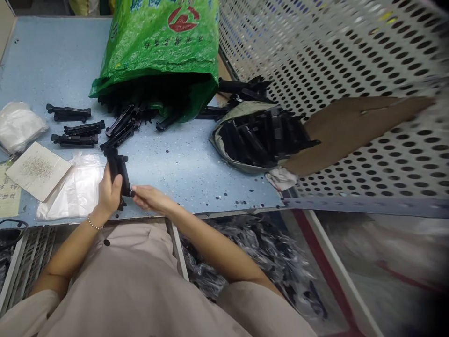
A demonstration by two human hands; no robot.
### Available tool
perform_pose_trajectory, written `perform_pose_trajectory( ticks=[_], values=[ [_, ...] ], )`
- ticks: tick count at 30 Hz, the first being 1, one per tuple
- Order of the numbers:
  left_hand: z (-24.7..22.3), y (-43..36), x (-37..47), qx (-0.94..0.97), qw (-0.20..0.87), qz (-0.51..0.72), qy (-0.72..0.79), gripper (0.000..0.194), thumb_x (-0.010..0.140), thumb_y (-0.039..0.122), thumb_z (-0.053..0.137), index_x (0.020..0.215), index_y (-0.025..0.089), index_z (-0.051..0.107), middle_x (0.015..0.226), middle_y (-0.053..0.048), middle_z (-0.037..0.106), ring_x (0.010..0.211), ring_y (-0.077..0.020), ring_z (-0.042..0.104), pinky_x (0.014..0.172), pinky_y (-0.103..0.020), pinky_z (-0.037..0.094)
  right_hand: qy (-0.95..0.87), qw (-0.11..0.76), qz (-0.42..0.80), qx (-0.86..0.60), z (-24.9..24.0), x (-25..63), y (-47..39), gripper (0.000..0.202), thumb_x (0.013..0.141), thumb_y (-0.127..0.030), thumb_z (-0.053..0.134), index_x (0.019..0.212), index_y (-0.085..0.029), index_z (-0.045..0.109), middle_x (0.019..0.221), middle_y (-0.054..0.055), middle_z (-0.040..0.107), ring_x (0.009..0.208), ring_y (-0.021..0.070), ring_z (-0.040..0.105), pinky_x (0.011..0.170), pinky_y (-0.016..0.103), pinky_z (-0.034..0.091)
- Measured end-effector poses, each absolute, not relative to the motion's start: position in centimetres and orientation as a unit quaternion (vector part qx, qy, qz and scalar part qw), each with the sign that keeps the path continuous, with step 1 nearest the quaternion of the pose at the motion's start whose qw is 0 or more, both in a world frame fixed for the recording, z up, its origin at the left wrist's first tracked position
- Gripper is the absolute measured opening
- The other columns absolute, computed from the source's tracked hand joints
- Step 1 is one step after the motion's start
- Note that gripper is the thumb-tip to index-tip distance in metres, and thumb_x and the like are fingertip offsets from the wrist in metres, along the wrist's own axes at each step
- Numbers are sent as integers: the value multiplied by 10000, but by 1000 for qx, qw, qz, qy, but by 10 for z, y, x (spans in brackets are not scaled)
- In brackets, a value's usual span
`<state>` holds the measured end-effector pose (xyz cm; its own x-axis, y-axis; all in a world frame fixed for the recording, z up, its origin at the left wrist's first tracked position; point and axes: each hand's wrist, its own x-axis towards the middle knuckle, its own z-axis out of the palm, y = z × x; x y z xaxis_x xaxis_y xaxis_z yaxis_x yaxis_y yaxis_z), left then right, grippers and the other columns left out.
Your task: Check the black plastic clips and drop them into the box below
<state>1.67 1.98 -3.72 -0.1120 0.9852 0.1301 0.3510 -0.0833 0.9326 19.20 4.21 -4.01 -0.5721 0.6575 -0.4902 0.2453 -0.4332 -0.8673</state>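
Note:
My left hand (108, 191) grips a long black plastic part (118, 171) upright over the near edge of the blue table (182, 164). My right hand (149, 198) pinches the lower right end of the same part with its fingertips. More black parts (121, 125) spill out of a green bag (161, 51) just beyond my hands. Three loose black parts (75, 133) lie to the left.
A grey sack (259, 135) full of black parts lies at the right, against a white perforated panel (351, 61) with a piece of cardboard (351, 126). Clear plastic bags (79, 187), a white card (38, 171) and another bag (19, 124) lie at the left. Bagged parts (266, 252) fill a bin below the table.

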Motion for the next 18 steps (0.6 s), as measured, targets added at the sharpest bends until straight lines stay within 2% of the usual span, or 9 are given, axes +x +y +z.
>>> perform_pose_trajectory(
  ticks=[1, 3, 5, 6, 9, 11, 13, 15, 18],
  values=[
    [-44, 23, 22, 544, 360, 460, 603, 587, 995, 543, 412, 1467, 195, 432, 1184, -130, 684, 1054, -264, 666, 880, -378, 521, -581, 154, 647, -470, -41, 199, 61, 446, 1002, -516, 387, 772, -169, 547, 602, -25, 463, 491, 84, 387, 456, 214, 336],
    [-57, 29, 36, 518, 400, 412, 634, 527, 984, 520, 457, 1395, 197, 520, 912, -79, 716, 799, -237, 690, 763, -352, 523, -688, 201, 436, -545, -40, 216, 110, 305, 1020, -355, 410, 909, -145, 601, 818, 51, 585, 667, 115, 526, 570, 225, 427],
    [-68, 32, 53, 549, 410, 336, 646, 480, 966, 468, 515, 1361, 199, 562, 802, -63, 695, 714, -241, 678, 743, -361, 515, -710, 243, 283, -597, -36, 232, 162, 180, 986, -157, 428, 1077, -150, 583, 1111, 110, 568, 866, 145, 558, 674, 243, 449],
    [-72, 32, 61, 574, 398, 304, 647, 450, 957, 437, 537, 1337, 200, 586, 827, -78, 698, 752, -258, 686, 774, -380, 513, -710, 251, 252, -608, -34, 238, 185, 232, 955, -80, 429, 1130, -154, 562, 1226, 131, 519, 935, 156, 547, 714, 252, 448],
    [-75, 34, 73, 631, 365, 284, 623, 346, 931, 388, 575, 1197, 190, 678, 1027, -143, 694, 998, -311, 670, 937, -449, 480, -720, 260, 222, -604, -31, 249, 226, 287, 888, 21, 447, 1109, -125, 554, 1328, 180, 454, 1020, 168, 514, 800, 278, 441],
    [-71, 42, 69, 602, 409, 340, 596, 345, 910, 425, 607, 1125, 173, 703, 1104, -158, 673, 1098, -307, 633, 1012, -461, 452, -730, 280, 211, -586, -32, 247, 221, 249, 877, 6, 489, 1087, -109, 557, 1296, 198, 476, 1076, 186, 503, 872, 302, 442],
    [-63, 56, 62, 492, 527, 415, 555, 439, 901, 522, 602, 1121, 153, 691, 1106, -163, 674, 1083, -281, 639, 1006, -452, 472, -734, 313, 203, -567, -36, 240, 192, 236, 895, -58, 530, 1122, -120, 545, 1287, 203, 483, 1153, 209, 497, 919, 310, 458],
    [-53, 72, 56, 332, 669, 464, 477, 561, 911, 638, 522, 1117, 138, 674, 1042, -160, 695, 1000, -262, 668, 934, -443, 524, -736, 359, 206, -536, -40, 228, 148, 253, 913, -144, 562, 1163, -162, 526, 1297, 186, 496, 1213, 227, 501, 927, 322, 496],
    [-41, 87, 52, 166, 767, 494, 374, 552, 928, 648, 483, 1052, 142, 665, 932, -122, 707, 910, -239, 685, 844, -411, 565, -758, 412, 275, -424, -40, 211, 87, 248, 904, -204, 573, 1150, -224, 549, 1271, 146, 576, 1232, 260, 547, 950, 429, 531]
  ],
)
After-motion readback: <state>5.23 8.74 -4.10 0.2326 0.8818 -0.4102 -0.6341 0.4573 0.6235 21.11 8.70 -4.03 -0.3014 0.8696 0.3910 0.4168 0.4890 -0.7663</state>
